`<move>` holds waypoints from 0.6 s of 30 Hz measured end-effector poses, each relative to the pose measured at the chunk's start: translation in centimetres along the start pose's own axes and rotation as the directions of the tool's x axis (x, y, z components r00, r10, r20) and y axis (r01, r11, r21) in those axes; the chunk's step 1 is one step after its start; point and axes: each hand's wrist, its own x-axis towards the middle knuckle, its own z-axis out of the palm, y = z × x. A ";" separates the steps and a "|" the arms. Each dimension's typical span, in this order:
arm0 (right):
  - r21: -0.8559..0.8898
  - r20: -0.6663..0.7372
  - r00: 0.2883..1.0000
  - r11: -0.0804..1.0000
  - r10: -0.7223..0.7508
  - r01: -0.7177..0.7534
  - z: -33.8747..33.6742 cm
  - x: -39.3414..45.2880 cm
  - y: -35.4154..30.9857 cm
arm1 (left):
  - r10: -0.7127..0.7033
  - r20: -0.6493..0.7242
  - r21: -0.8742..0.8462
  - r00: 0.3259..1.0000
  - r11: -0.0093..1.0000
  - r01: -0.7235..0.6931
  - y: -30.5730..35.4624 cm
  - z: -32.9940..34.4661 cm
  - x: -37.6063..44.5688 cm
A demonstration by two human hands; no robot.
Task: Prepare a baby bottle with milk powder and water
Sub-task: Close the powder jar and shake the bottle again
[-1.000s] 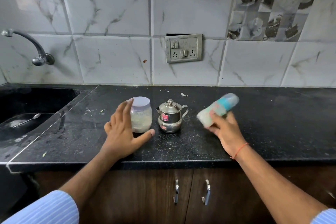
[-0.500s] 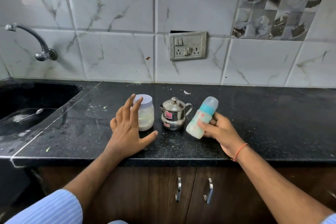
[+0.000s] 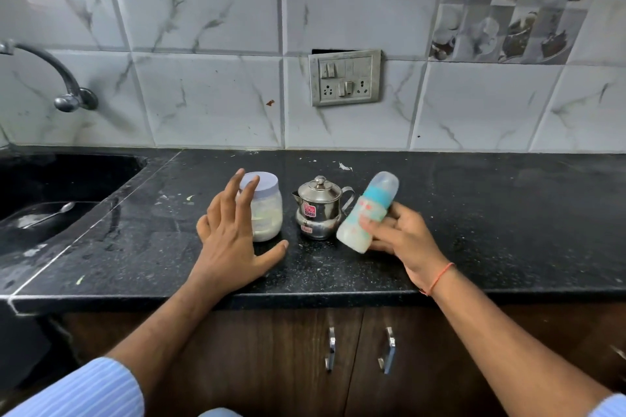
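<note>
My right hand [image 3: 403,240] grips a baby bottle [image 3: 366,213] with a teal collar and clear cap, tilted with its cap up and to the right, its base just above the black counter [image 3: 491,213]. The bottle looks milky white inside. Left of it stands a small lidded steel pot [image 3: 318,208] with a handle. Further left is a plastic jar [image 3: 267,210] of pale powder with a lilac lid. My left hand [image 3: 233,240] is spread open just in front and left of the jar, fingers raised beside it, holding nothing.
A dark sink [image 3: 50,200] with a spoon [image 3: 50,213] in it lies at the left under a wall tap [image 3: 64,85]. A switch socket [image 3: 345,78] sits on the tiled wall. Cabinet doors with metal handles [image 3: 359,349] are below the counter edge.
My right hand has brought the bottle from a steep tilt at the right in towards the steel pot and nearer upright. My left hand has stayed beside the jar.
</note>
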 end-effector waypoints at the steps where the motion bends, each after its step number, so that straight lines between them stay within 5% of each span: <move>1: 0.045 -0.063 0.997 0.998 -0.040 0.043 0.0 0.0 0.0 | 0.006 -0.003 -0.002 1.000 1.000 -0.006 0.0 0.0 0.0; 3: 0.192 -0.150 0.988 0.979 -0.045 0.073 -0.3 0.3 -0.3 | 0.010 -0.017 0.000 1.000 1.000 -0.010 0.0 -0.1 -0.1; 6: 0.035 -0.004 0.999 0.999 0.037 -0.037 0.0 -0.2 -0.4 | 0.022 -0.009 0.010 1.000 1.000 -0.022 -0.1 0.0 -0.1; 10: 0.201 -0.172 0.984 0.977 -0.042 0.077 -0.3 0.1 -0.5 | 0.034 -0.033 0.002 0.999 0.999 -0.034 -0.1 0.1 -0.1; 13: 0.024 -0.020 1.000 0.999 0.024 -0.024 0.0 -0.3 -0.4 | 0.052 -0.036 0.019 0.998 0.998 -0.052 -0.2 0.2 -0.1; 16: 0.152 -0.172 0.983 0.985 -0.057 0.084 0.1 -0.1 -0.4 | 0.073 -0.047 0.011 0.996 0.997 -0.072 -0.3 0.3 -0.1; 18: 0.115 -0.127 0.992 0.993 -0.018 0.033 0.3 -0.3 -0.8 | 0.104 -0.062 0.021 0.993 0.994 -0.103 -0.3 0.4 -0.1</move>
